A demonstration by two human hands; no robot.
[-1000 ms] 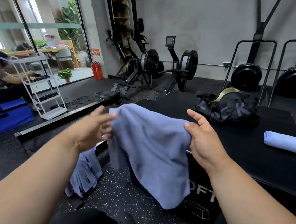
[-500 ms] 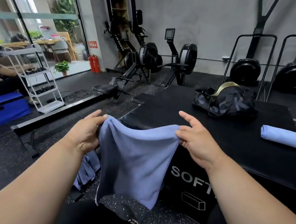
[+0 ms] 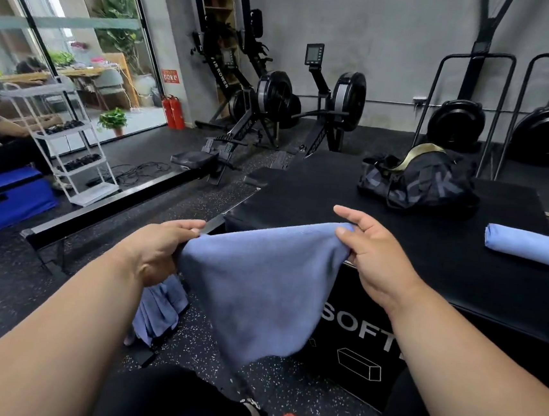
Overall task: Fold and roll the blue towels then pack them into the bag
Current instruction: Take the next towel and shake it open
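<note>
Both hands hold one blue towel [image 3: 259, 287] up by its top corners, left hand [image 3: 158, 250] and right hand [image 3: 372, 254] each pinching an edge, probably so it hangs flat for folding; beyond the right hand a rolled towel [image 3: 527, 245] lies near the bag [image 3: 419, 185] on the desk [image 3: 460, 286], awaiting packing.

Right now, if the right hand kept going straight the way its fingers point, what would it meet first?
Probably nothing close: the right hand, pinching the blue towel, points left and away over the black foam box toward the rowing machines; depth is unclear.

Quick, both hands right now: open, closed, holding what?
Left hand: pinching a corner of the blue towel.
Right hand: pinching the towel's other corner.
</note>
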